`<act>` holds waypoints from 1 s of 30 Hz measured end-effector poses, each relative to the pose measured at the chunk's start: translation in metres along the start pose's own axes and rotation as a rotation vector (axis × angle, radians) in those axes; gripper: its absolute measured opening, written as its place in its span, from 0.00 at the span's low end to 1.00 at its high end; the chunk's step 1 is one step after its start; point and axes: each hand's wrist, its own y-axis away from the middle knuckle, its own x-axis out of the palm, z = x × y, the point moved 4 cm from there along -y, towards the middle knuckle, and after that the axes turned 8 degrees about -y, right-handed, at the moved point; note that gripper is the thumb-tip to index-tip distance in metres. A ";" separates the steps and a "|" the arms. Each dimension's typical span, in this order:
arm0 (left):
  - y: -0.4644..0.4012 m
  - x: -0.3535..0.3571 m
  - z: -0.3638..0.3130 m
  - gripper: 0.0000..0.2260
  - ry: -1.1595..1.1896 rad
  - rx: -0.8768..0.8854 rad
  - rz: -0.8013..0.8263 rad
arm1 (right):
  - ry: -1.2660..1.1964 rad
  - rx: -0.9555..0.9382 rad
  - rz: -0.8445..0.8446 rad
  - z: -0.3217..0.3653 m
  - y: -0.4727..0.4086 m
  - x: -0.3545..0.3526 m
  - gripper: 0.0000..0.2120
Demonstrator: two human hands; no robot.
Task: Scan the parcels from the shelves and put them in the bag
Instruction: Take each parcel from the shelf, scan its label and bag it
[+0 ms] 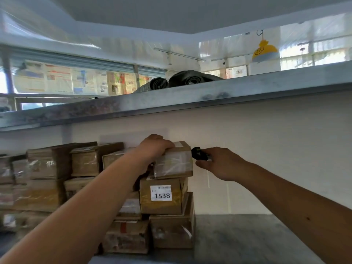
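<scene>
Top parcel [174, 161]: crowns the stack above the 1538 box [162, 196], left hand [155, 147] curled over its top edge.
Right hand [222, 163]: pinches a black scanner [199, 153] just beside that parcel.
Risk: a careless pull could topple the 1538 box's stack.
Bag: not visible.
Shelf [247, 237]: cardboard parcels only.

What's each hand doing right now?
Left hand: grips the top parcel of the stack.
Right hand: holds a small black scanner.

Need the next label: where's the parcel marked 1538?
In the head view, the 1538 parcel sits mid-stack, directly under the top parcel gripped by the left hand.
</scene>
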 end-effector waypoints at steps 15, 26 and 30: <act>0.062 -0.005 -0.002 0.50 0.419 0.278 -0.056 | -0.208 -0.001 -0.147 0.030 0.068 -0.026 0.26; 0.164 -0.021 0.036 0.62 0.245 0.499 0.013 | -0.066 0.068 -0.165 0.092 0.175 -0.016 0.26; 0.210 -0.031 0.078 0.61 0.289 0.466 0.028 | -0.099 0.138 -0.107 0.117 0.214 0.015 0.24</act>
